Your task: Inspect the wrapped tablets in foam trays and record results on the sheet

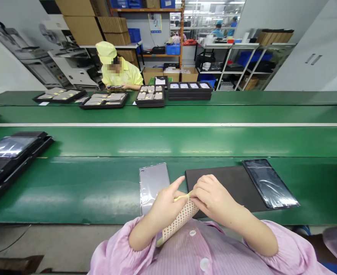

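Close to my body, both hands are on a pale yellow sheet of stickers (179,222) printed with rows of small red marks; it is bent and tilted. My left hand (167,205) grips its upper edge, thumb below and index finger stretched out. At the same edge, my right hand (211,193) has its fingertips pinched together; whether a single sticker is between them is hidden. Partly behind my left hand lies a grey tablet (153,183) in clear film, back side up. To the right, a tablet in clear film (268,183) rests screen up on a black mat (228,183).
Stacked black trays (16,160) with filmed tablets stand at the left. Across the green bench (99,141), a person in yellow (122,72) sits behind trays of small parts (150,96) and stacked black trays (189,91). A white strip (168,125) runs along the bench.
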### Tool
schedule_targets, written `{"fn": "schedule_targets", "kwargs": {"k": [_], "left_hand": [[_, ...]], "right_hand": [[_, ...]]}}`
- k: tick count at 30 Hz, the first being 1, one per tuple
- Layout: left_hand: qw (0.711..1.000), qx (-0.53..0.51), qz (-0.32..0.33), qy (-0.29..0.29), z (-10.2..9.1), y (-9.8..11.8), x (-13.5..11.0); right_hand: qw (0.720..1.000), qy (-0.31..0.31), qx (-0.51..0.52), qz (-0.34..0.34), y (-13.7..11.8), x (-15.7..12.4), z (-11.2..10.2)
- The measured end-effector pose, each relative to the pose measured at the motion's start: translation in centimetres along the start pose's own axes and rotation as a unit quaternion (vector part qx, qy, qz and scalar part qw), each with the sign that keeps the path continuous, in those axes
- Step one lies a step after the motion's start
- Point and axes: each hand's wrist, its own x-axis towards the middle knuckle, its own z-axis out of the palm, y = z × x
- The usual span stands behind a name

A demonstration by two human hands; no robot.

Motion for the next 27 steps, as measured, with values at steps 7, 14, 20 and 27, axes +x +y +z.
{"fn": "schedule_targets", "kwargs": {"k": [7, 14, 20, 27], "left_hand": [[0.997, -0.033, -0.063, 0.009, -1.9, -2.6, -0.1], [0.973, -0.029, -0.161, 0.165, -8.6, -10.8, -0.4], [0.920, 0.014, -0.272, 0.282, -18.5, -21.1, -2.0], [0.918, 0.122, -0.298, 0.233, -21.9, -27.0, 1.7]], "right_hand": [[0.996, -0.067, 0.050, 0.009, 0.3, 2.0, 3.8], [0.940, -0.178, 0.237, 0.168, 1.9, 5.3, 9.2], [0.825, -0.296, 0.279, 0.392, 6.8, 8.4, 18.2], [0.767, -0.422, 0.260, 0.408, 9.2, 12.7, 27.6]]}}
